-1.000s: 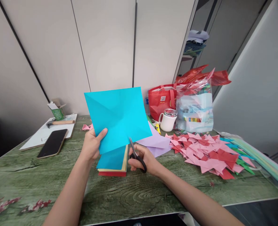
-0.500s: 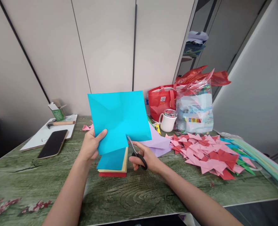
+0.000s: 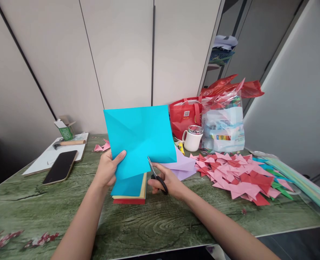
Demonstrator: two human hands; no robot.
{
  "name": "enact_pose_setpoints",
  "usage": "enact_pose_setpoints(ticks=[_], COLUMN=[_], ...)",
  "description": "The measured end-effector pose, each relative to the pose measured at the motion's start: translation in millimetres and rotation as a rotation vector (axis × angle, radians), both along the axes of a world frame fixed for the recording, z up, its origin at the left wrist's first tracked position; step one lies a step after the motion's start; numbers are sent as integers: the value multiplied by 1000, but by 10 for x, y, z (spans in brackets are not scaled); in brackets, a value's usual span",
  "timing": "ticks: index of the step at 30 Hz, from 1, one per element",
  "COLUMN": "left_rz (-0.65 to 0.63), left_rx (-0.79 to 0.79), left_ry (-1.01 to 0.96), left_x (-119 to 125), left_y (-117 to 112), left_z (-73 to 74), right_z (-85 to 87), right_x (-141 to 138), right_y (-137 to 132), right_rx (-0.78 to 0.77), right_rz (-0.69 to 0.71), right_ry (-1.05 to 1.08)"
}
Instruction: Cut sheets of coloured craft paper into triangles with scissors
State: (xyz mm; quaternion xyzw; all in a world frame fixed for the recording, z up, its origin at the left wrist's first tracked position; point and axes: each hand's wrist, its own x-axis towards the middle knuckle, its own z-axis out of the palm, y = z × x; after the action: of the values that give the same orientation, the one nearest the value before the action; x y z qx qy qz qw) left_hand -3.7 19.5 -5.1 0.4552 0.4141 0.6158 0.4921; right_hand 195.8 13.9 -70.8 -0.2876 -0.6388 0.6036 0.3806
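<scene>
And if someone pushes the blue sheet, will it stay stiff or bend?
The blue sheet is probably light, as the left grip seems to hold it by one side. It likely bends easily: its lower edge curves beside the scissors.

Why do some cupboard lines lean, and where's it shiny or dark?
Head view: the lines between the cupboard doors slant at left but stand nearly straight mid-picture, maybe from a wide lens; also head view: the plastic bag glints up top, and the bright blue sheet has a darker band near its lower right edge.
</scene>
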Motion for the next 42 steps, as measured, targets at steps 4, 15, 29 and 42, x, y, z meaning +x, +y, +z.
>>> enact_pose_setpoints(ticks=[4, 15, 29, 42], left_rz=[-36, -122, -127, -131], left_rx=[-20, 0, 2, 6], left_ry=[26, 72, 70, 82], left_x=[41, 151, 145, 136], left_y=[-8, -11, -19, -17], left_z=[-23, -134, -111, -112], right_z=[7, -4, -34, -40], right_x=[-30, -75, -74, -92], right_y=[0, 23, 21, 22], right_rx=[-13, -14, -13, -3], right_rz=[-39, -115, -122, -184], right_ry=[35, 181, 153, 102])
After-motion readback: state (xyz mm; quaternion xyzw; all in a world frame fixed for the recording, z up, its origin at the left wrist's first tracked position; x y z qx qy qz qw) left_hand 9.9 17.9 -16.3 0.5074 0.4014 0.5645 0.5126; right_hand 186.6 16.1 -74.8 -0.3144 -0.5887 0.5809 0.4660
